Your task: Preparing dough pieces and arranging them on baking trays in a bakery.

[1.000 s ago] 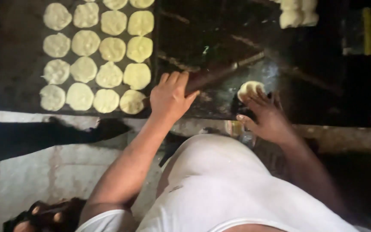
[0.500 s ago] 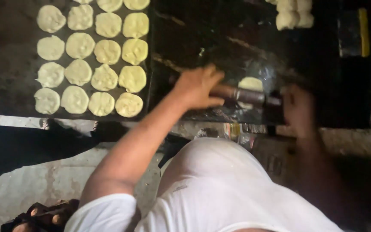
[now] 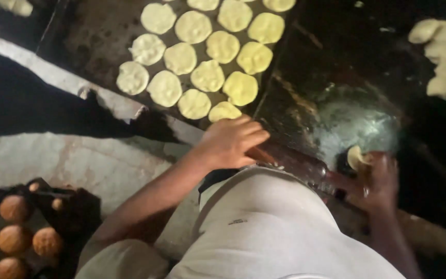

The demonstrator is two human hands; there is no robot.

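Observation:
My left hand (image 3: pixel 232 142) rests curled over the left end of a dark wooden rolling pin (image 3: pixel 298 164), which lies at the near edge of the dark oily work surface (image 3: pixel 357 119), close to my body. My right hand (image 3: pixel 380 181) is blurred at the pin's right end. Its fingers pinch a small flattened dough disc (image 3: pixel 356 157) that is lifted and folded at one side. Above my left hand, several pale flattened dough discs (image 3: pixel 208 75) lie in rows on a dark tray (image 3: pixel 96 44).
A heap of pale dough balls (image 3: pixel 442 57) sits at the far right of the work surface. At the lower left, a dark tray (image 3: pixel 73 214) holds several round brown fried pieces (image 3: pixel 14 207). A pale stone ledge (image 3: pixel 94 165) runs beneath the trays.
The rolling pin has come back from over the dough toward my body. The dough disc, flat on the surface before, is now lifted in my right fingers. The view has shifted.

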